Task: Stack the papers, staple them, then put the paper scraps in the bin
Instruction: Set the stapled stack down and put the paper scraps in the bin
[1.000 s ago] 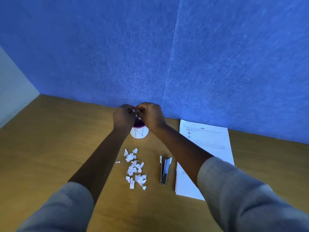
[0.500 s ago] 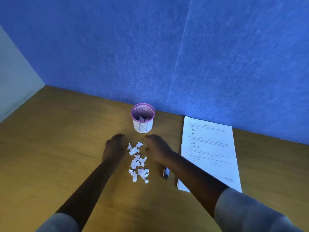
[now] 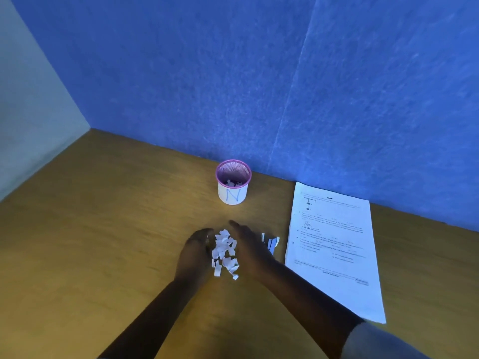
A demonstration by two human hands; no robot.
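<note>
A heap of white paper scraps (image 3: 224, 251) lies on the wooden desk between my two hands. My left hand (image 3: 195, 252) cups the heap's left side and my right hand (image 3: 248, 246) presses against its right side, fingers pointing away from me. Neither hand has lifted anything. Behind them stands the small bin (image 3: 233, 181), a white cup with a pink mesh rim and several scraps inside. The stack of printed papers (image 3: 334, 250) lies flat at the right. The stapler (image 3: 270, 244) sits mostly hidden behind my right hand.
A blue felt wall (image 3: 233, 86) closes the desk's far side just behind the bin. A pale side panel (image 3: 28, 112) bounds the left. Bare wooden desk (image 3: 90, 229) extends to the left of my hands.
My hands came back from above the bin down to the desk, then closed in from both sides, pushing the scattered scraps into a tighter heap. The camera view tilted up.
</note>
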